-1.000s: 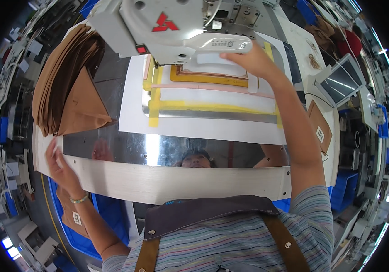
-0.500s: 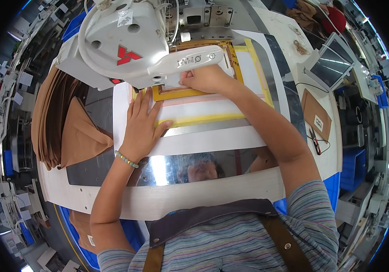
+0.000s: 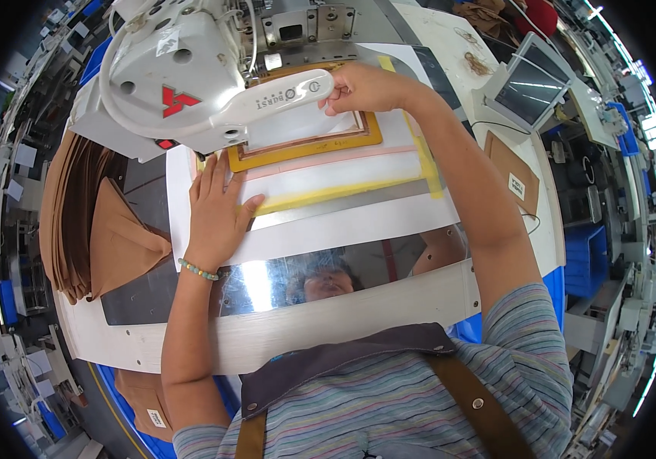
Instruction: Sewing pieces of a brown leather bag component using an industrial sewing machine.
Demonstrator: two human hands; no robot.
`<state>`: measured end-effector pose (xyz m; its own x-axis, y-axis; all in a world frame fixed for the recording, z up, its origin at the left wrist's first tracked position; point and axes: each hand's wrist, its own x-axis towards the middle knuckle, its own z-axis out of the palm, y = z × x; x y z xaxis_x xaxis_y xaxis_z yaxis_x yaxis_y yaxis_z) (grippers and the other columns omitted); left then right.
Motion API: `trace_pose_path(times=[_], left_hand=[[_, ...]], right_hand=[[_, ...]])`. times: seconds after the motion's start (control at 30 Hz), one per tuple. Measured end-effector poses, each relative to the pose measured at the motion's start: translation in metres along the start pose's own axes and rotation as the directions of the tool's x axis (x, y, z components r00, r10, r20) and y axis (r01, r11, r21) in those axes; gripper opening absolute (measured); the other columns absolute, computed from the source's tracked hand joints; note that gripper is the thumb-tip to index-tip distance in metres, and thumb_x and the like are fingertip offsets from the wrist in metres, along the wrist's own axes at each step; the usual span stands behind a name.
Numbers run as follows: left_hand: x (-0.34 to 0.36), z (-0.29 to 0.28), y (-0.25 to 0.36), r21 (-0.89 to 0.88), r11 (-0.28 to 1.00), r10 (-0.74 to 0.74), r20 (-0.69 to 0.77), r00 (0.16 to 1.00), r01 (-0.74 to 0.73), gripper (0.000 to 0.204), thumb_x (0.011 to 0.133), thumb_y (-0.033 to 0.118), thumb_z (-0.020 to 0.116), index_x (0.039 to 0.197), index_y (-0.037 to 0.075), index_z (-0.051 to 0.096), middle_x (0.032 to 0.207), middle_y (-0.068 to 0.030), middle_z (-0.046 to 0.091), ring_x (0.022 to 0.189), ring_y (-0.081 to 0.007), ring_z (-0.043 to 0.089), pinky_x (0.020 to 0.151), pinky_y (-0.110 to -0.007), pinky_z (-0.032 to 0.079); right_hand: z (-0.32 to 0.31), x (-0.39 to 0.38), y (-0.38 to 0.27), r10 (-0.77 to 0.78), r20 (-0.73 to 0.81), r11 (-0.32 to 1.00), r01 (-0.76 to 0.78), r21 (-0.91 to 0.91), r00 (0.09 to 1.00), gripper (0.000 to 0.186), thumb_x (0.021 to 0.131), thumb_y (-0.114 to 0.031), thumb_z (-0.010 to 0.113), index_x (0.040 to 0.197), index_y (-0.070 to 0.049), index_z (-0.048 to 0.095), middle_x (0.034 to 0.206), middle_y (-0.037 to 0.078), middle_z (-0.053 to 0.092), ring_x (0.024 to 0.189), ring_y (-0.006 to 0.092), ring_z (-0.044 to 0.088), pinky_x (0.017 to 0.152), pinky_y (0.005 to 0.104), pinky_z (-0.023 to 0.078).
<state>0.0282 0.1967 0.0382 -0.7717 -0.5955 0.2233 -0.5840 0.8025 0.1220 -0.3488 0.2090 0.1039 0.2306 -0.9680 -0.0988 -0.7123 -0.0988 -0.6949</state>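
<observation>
While the yellow frame (image 3: 305, 148) lies on the taped white sheet (image 3: 343, 222), apparently in place, brown pieces (image 3: 76, 229) lie stacked left, seemingly unused. Left hand (image 3: 217, 214): fingers spread flat near the frame's corner. Right hand (image 3: 366, 88): fingers curled beside the handle (image 3: 274, 98); grip, I cannot tell. Machine head (image 3: 167, 92) crowds the left; I log open room toward the worktop's (image 3: 313, 321) front edge.

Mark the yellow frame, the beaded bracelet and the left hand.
Yellow frame (image 3: 305, 151): head view, on its near bar.
Beaded bracelet (image 3: 198, 269): head view, on its middle beads.
Left hand (image 3: 215, 214): head view, on its back.
</observation>
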Motion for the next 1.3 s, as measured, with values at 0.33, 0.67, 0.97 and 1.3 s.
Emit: trace_pose_path(times=[0.33, 0.67, 0.97, 1.3], left_hand=[[0.0, 0.003, -0.001, 0.015, 1.0, -0.007, -0.019, 1.0, 0.008, 0.064, 0.109, 0.053, 0.054, 0.148, 0.003, 0.064, 0.17, -0.0237, 0.04, 0.162, -0.0408, 0.029, 0.13, -0.053, 0.021], [-0.001, 0.002, -0.001, 0.021, 1.0, -0.004, -0.008, 1.0, 0.004, 0.064, 0.11, 0.053, 0.053, 0.15, 0.003, 0.062, 0.17, -0.0234, 0.041, 0.161, -0.0409, 0.029, 0.13, -0.054, 0.021], [-0.003, 0.001, -0.002, 0.028, 1.0, -0.007, -0.009, 1.0, 0.007, 0.063, 0.11, 0.05, 0.054, 0.151, 0.003, 0.06, 0.17, -0.0242, 0.041, 0.162, -0.0407, 0.028, 0.13, -0.052, 0.021], [-0.003, 0.005, -0.004, 0.018, 1.0, -0.014, 0.0, 1.0, 0.014, 0.065, 0.111, 0.054, 0.051, 0.15, 0.003, 0.062, 0.171, -0.0223, 0.04, 0.163, -0.0396, 0.026, 0.13, -0.053, 0.02]], right_hand=[[0.008, -0.016, 0.013, 0.016, -0.079, 0.942, -0.042, -0.334, 0.997, 0.019, 0.091, -0.024, 0.078, 0.098, -0.007, 0.079, 0.09, 0.009, 0.075, 0.088, 0.0247, 0.071, 0.077, 0.0395, 0.055], [0.01, -0.013, 0.035, -0.176, -0.023, 0.87, 0.145, -0.472, 0.984, 0.017, 0.093, -0.018, 0.072, 0.089, -0.003, 0.076, 0.088, 0.011, 0.074, 0.086, 0.0285, 0.07, 0.077, 0.0422, 0.054], [0.001, -0.015, 0.015, 0.041, -0.012, 0.957, -0.043, -0.288, 0.999, 0.022, 0.092, -0.02, 0.076, 0.081, -0.002, 0.071, 0.081, 0.011, 0.07, 0.083, 0.0275, 0.068, 0.075, 0.0426, 0.053], [0.007, -0.018, 0.01, 0.055, -0.03, 0.932, -0.062, -0.358, 0.998, 0.022, 0.086, -0.02, 0.078, 0.077, -0.001, 0.071, 0.082, 0.013, 0.07, 0.08, 0.0308, 0.068, 0.075, 0.0428, 0.055]])
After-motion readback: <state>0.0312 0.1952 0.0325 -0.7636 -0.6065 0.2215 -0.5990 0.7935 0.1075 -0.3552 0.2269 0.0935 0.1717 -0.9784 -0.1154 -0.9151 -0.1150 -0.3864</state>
